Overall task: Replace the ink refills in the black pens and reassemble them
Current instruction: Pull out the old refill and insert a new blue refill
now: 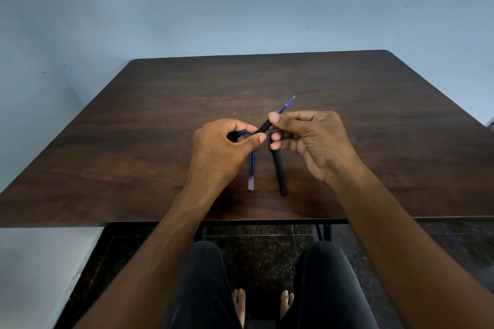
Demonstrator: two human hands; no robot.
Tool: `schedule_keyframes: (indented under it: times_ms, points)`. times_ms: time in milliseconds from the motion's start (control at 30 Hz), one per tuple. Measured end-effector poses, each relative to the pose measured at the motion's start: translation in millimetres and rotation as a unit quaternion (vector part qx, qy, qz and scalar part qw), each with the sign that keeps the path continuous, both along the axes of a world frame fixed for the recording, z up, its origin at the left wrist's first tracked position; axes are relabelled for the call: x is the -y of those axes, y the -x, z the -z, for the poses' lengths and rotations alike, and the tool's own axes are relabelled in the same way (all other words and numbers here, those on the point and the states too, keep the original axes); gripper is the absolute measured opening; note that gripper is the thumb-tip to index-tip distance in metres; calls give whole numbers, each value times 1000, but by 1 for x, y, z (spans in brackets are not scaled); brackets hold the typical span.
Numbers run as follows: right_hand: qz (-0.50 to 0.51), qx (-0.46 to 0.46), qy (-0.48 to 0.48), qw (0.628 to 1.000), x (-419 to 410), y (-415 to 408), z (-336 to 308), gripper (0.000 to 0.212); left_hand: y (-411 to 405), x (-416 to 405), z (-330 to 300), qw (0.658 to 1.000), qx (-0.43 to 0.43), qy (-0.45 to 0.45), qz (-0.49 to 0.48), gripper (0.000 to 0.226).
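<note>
Black barrel: we hold the slim matte black pen barrel (pixel 263 127) above the dark wood-grain table (pixel 133 141), between both hands, its long axis running from lower left up to upper right.
Blue refill: a thin translucent blue ink refill (pixel 286 105) sticks out of the barrel's far end, silver tip pointing away and to the right.
Key relation: we judge the refill is part way along the barrel's axis, so any next push or pull must run along that slant; the right hand is nearer the exposed tip.
Right hand: our right hand (pixel 307 139) pinches the barrel's upper end, thumb and forefinger closed on it.
Left hand: our left hand (pixel 224 149) pinches the barrel's lower end, fingers curled; a dark blue-tinted piece shows inside them, but we cannot tell what it is.
On the table: two spare blue-and-clear refills (pixel 251 171) lie side by side, just left of a second black pen (pixel 279 171), both pointing toward us.
</note>
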State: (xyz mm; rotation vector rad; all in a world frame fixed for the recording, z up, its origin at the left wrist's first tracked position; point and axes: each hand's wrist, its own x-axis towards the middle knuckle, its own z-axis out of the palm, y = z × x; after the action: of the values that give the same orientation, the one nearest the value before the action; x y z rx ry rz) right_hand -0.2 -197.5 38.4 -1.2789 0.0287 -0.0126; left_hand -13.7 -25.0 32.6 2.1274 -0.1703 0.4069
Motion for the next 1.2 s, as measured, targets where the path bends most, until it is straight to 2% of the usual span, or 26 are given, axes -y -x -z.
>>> schedule_keyframes:
  times_ms: [200,367,467,567,667,767,933,1067,1133,1200]
  points:
    - [60,45,-1,997,4,-9,-7,9,-1,-2,1,1000,-9,-9,-11,14]
    - [169,103,29,980,10,-12,-17,14,-3,-3,0,1000,-16,1,-25,14]
    - [196,124,37,972,17,-14,-19,15,-3,0,-3,1000,-6,1,-24,14]
    - [194,88,84,973,28,-12,-24,14,-4,5,-4,1000,-5,13,-24,14]
    - [164,19,212,963,40,-7,-21,17,-3,16,-4,1000,-4,22,-16,12]
    - [142,-31,333,932,52,-2,-11,25,-1,31,-2,999,-20,27,-3,11]
    - [89,-118,477,866,71,1,-10,29,-3,50,4,999,-53,0,3,15]
    - [120,-86,472,869,81,4,2,29,-2,59,3,998,-62,-14,8,14]
    - [114,-123,514,841,84,-2,5,38,-1,62,3,998,-61,-25,10,14]
    - [121,-136,526,831,85,-6,7,40,0,63,2,997,-65,-35,12,13]
